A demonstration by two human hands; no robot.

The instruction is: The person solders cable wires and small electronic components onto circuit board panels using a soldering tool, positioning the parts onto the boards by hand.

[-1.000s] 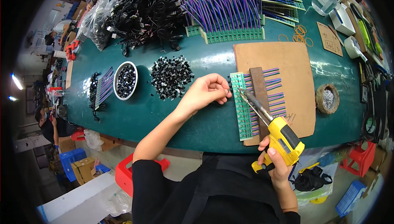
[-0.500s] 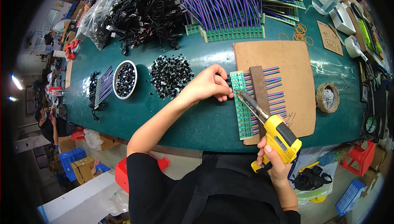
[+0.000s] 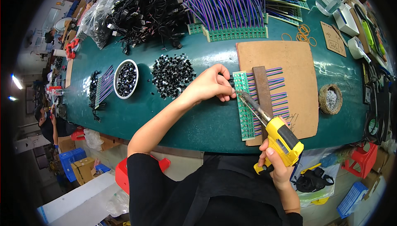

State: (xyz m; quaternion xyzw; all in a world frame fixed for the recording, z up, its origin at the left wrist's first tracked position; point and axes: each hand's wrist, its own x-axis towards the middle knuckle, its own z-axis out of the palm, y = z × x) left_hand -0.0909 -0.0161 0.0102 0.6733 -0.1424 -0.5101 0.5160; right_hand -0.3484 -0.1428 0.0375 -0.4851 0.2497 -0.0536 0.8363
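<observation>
My right hand [image 3: 278, 164] is wrapped round the grip of a yellow soldering gun [image 3: 283, 141], its metal tip slanting up and left onto a green circuit board panel [image 3: 247, 120]. At the panel's left edge, close to the tip, my left hand [image 3: 214, 84] is closed in a pinch; whatever its fingers hold is hidden. Dark small parts show at the panel's upper left edge. Purple, blue and black wires [image 3: 279, 97] run right from the panel, under a rusty metal bar [image 3: 261, 89] lying across them. Panel and bar rest partly on a cardboard sheet [image 3: 300, 68].
Left of my hand lie a heap of small black parts [image 3: 173, 76] and a white bowl [image 3: 125, 61] of them. Behind are black cables [image 3: 144, 13] and wired boards [image 3: 235, 33]. Rubber bands [image 3: 304, 33], a jar [image 3: 329, 0] and a round holder with metal shavings [image 3: 331, 99] are right.
Almost nothing differs; the whole view has shifted very slightly. Both hands, the soldering gun and the panel keep their places relative to each other.
</observation>
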